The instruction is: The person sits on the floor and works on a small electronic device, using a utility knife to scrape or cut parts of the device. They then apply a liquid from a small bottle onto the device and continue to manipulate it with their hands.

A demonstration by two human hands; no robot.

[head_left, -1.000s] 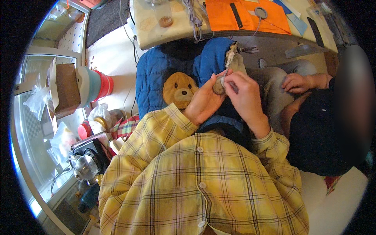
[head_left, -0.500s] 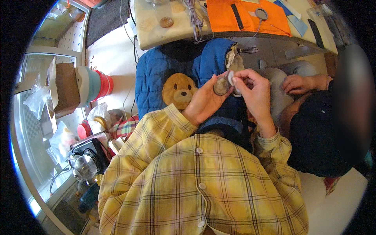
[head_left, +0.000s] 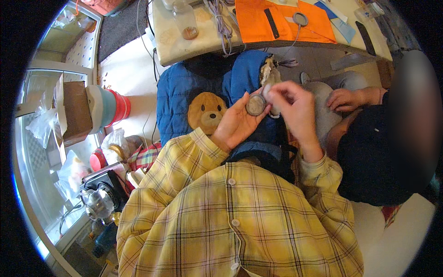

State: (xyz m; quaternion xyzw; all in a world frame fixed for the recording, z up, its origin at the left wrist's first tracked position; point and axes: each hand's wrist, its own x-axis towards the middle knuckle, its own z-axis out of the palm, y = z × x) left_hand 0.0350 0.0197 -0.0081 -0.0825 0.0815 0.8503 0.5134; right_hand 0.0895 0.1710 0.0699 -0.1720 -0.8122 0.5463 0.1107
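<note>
A small round disc with a grey rim and a pale, worn-looking face rests in my left hand, gripped between the thumb and fingers. Just to its right, my right hand pinches a small white piece, soft-looking and partly covered by the fingers. Motion blurs those fingertips. Both hands are above a blue quilted cover with a brown bear face on it. Beyond my right hand lies a crumpled beige and whitish cloth-like thing.
A pale table ahead bears an orange cloth, a similar round disc on a wire, bundled grey cable and a glass jar. Close on the right sits another person. Stacked buckets and a cardboard box stand left.
My right hand has shifted slightly, its fingers now blurred, with the white piece drawn off the disc's edge. More of the disc's face shows in my left hand. The whole view has shifted slightly.
</note>
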